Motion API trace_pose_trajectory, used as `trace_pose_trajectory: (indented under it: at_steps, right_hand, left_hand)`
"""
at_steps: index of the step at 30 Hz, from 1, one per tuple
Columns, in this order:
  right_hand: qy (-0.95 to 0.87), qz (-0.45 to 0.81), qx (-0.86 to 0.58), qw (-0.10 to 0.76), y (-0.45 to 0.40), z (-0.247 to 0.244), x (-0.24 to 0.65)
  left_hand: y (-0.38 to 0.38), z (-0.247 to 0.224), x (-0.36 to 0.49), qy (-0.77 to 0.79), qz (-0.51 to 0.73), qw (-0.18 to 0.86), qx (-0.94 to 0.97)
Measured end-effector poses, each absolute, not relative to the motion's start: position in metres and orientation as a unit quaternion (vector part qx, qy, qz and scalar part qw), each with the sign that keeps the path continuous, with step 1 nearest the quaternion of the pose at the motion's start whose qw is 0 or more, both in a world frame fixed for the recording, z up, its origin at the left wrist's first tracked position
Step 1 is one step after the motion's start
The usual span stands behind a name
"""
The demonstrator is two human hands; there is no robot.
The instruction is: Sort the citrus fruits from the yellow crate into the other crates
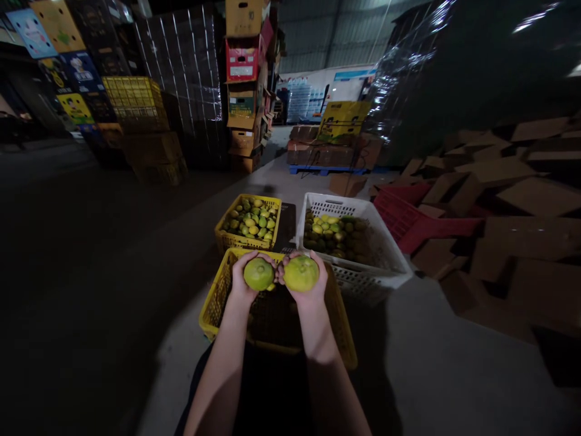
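Head view — greenish-yellow fruits (301, 273), round

Head-worn camera, looking forward and steeply down, wide in its sweep.
From just above the near edge of the closest yellow crate (209, 297), the view faces its far edge, takes in the white crate (388, 239) ahead to the right, then runs across the floor (177, 345) to the distant carton stack (241, 63).
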State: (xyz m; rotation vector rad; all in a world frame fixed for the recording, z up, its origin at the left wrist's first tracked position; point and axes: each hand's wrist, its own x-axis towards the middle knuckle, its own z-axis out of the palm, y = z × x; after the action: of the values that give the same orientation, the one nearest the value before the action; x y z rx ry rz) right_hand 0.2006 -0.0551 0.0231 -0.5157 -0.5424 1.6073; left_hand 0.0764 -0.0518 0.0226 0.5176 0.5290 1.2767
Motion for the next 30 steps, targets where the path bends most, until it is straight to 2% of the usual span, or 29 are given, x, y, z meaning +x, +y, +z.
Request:
trace_pose_trajectory:
  at_steps: [4,8,11,14,18,23,30]
  right_hand:
    - [-0.285,0.699,-0.204,0.623,-0.056,0.015,0.207]
    - [-0.283,0.732,-0.162,0.598,-0.052,0.012,0.208]
    - [-0.2,0.769,-0.183,0.578,-0.046,0.014,0.204]
    - [-0.094,0.763,-0.233,0.596,-0.041,0.015,0.198]
    - [-0.006,0.73,-0.271,0.627,-0.035,0.008,0.194]
    - [0.008,0.713,-0.278,0.643,-0.029,0.001,0.195]
    - [0.098,0.69,-0.331,0.636,-0.029,0.003,0.203]
  left_hand:
    - [-0.054,0.022,0.072,0.226,0.552,0.759,0.262]
    - [-0.05,0.02,0.07,0.23,0.561,0.767,0.209]
    - [-0.044,0.018,0.069,0.285,0.537,0.788,0.101]
    - [-0.036,0.013,0.069,0.315,0.54,0.78,0.022]
    - [-0.029,0.006,0.07,0.302,0.586,0.752,0.008]
    - [-0.027,0.001,0.067,0.305,0.594,0.744,0.015]
    - [0.003,-0.026,0.051,0.424,0.449,0.782,0.084]
